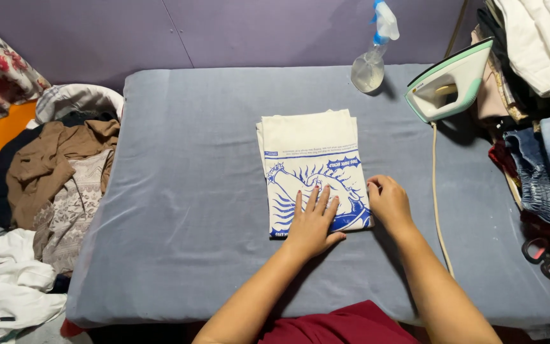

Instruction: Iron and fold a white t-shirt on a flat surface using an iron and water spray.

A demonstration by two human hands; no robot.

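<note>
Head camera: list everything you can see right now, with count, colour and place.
Folded cloth: one, cream with blue print, centre of the pad.
Pad: one, grey-blue, fills the middle of the view.
Spray bottle: one, clear with blue-white nozzle, far edge of the pad.
Iron: one, white and green, standing on its heel at far right.
Cord: one, beige, runs down the right side of the pad.
Left pile: brown, white and patterned clothes, left of the pad.
Right pile: white, denim and dark clothes, right of the pad.
Left hand: flat on the cloth's near edge.
Right hand: at the cloth's near right corner.
</note>
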